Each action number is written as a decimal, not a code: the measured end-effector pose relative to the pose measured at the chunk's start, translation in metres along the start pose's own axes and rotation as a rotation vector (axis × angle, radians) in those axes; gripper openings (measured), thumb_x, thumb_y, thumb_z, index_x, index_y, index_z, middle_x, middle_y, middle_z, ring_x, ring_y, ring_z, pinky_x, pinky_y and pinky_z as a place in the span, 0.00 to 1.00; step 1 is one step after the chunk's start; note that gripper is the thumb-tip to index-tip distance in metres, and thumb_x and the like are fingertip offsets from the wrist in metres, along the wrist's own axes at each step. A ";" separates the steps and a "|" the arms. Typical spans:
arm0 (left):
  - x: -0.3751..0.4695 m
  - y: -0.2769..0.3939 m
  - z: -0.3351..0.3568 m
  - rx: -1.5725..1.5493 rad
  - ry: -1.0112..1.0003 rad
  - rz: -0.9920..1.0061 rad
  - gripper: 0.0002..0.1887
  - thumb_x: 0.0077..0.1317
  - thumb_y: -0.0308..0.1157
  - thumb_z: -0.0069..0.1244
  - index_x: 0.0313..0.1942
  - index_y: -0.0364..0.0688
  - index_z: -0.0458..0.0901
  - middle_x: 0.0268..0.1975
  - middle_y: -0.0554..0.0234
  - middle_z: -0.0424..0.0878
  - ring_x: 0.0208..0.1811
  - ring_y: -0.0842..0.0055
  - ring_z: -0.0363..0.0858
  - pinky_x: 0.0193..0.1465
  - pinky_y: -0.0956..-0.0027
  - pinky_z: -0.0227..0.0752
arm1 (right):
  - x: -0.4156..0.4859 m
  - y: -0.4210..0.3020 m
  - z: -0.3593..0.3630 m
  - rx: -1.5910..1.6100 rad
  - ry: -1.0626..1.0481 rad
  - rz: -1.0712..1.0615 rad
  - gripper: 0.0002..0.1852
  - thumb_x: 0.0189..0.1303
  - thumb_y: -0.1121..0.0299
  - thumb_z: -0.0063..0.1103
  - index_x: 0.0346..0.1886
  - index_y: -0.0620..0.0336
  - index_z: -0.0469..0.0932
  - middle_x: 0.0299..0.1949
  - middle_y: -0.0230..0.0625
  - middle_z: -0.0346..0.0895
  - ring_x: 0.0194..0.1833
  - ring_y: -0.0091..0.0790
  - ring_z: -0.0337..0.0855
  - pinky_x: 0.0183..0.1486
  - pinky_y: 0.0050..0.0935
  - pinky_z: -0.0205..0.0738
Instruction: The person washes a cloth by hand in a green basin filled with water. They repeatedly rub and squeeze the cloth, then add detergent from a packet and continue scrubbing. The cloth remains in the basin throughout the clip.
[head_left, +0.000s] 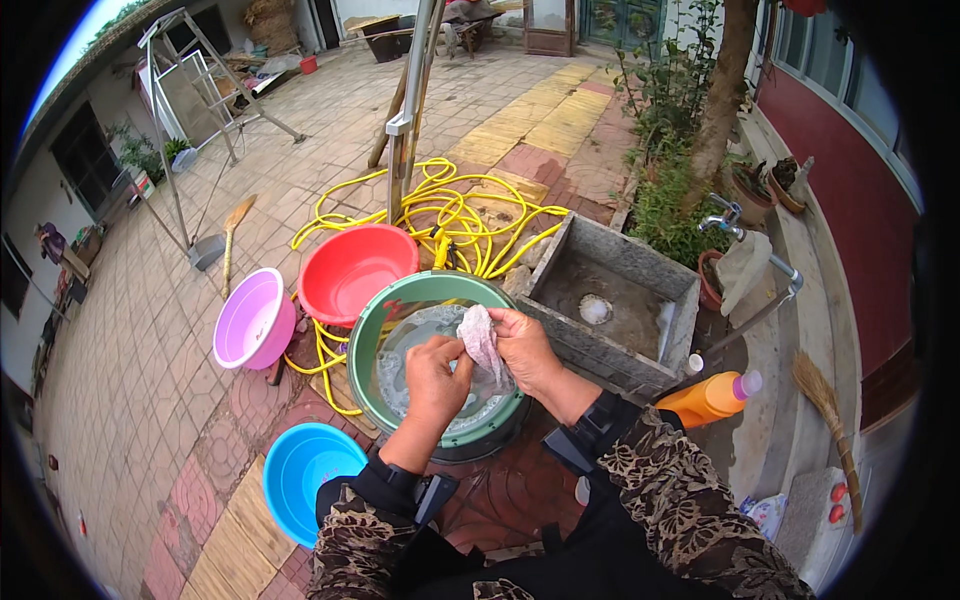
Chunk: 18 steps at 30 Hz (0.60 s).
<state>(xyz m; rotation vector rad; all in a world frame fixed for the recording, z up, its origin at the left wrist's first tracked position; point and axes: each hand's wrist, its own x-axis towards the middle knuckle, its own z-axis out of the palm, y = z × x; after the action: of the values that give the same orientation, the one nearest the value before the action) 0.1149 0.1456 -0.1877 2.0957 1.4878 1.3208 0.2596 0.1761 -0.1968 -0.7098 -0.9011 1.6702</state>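
A wet, pale pink cloth (481, 341) is bunched up above a green plastic tub (365, 352) of soapy water. My right hand (523, 351) grips the cloth's upper right edge between thumb and fingers. At its left side is my left hand (439, 375), thumb and fingertips pinched together beside the fabric; whether they hold part of it cannot be told. The cloth's lower end hangs over the foamy water (409, 352). Both wrists wear dark bands.
Around the tub stand a red basin (356, 274), a purple basin (251, 319), a blue basin (307, 472) and a stone sink (615, 289). A coiled yellow hose (480, 217) lies beyond. An orange bottle (705, 399) stands right, below a metal tap (727, 217).
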 end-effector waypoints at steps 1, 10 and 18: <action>-0.001 0.001 -0.001 0.052 0.007 0.021 0.06 0.54 0.24 0.54 0.31 0.36 0.85 0.29 0.55 0.82 0.32 0.61 0.80 0.38 0.64 0.71 | 0.000 0.002 0.001 -0.018 0.028 0.018 0.20 0.59 0.84 0.55 0.56 0.69 0.71 0.44 0.39 0.81 0.42 0.26 0.82 0.45 0.23 0.78; -0.004 -0.002 -0.006 0.060 0.105 -0.175 0.06 0.57 0.28 0.53 0.32 0.37 0.84 0.25 0.49 0.82 0.27 0.57 0.81 0.35 0.62 0.72 | -0.008 -0.003 0.007 -0.060 -0.015 -0.040 0.20 0.57 0.81 0.59 0.55 0.66 0.71 0.43 0.37 0.81 0.38 0.23 0.81 0.37 0.18 0.75; -0.004 -0.012 -0.003 -0.108 0.067 -0.280 0.08 0.62 0.25 0.49 0.35 0.31 0.84 0.20 0.55 0.81 0.23 0.82 0.79 0.28 0.74 0.72 | -0.012 -0.006 -0.001 0.095 -0.081 0.030 0.19 0.56 0.80 0.59 0.52 0.64 0.71 0.42 0.35 0.80 0.35 0.19 0.77 0.33 0.15 0.67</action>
<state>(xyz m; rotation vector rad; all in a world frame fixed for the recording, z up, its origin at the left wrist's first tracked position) 0.1042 0.1467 -0.1958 1.7189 1.6266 1.3406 0.2666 0.1653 -0.1916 -0.5974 -0.8648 1.7671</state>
